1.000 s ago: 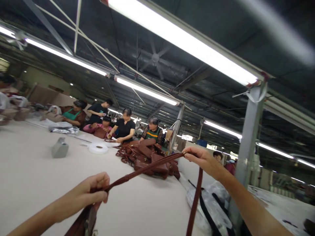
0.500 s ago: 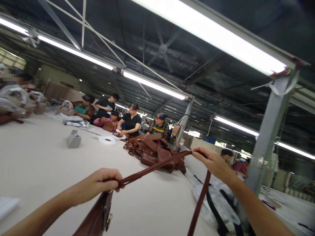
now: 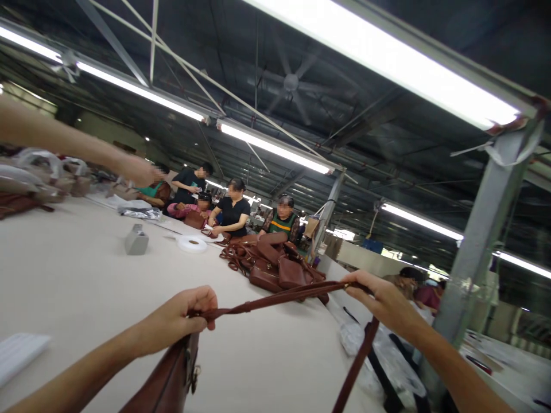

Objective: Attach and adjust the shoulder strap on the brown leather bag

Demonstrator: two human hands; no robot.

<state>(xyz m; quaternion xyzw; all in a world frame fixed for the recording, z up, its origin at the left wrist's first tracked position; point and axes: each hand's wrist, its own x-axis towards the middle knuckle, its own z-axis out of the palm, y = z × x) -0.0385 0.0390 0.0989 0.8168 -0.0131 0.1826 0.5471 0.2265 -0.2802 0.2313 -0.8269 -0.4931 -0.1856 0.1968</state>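
My left hand is closed on a brown leather strap just above the brown bag it is fastened to. My right hand pinches the same strap farther along, holding it taut between the two hands. Past my right hand the strap hangs down off the table's edge. Only the bag's top, with a metal buckle, shows at the bottom of the view.
A long white table carries a pile of brown bags, a white tape roll, a grey box and white paper. Several people work at the far end. Another person's arm reaches in from the left. A grey pillar stands right.
The strap between my hands has dropped lower and flatter. The view tipped down slightly, showing more of the bag. Another person's arm has come in from the upper left.
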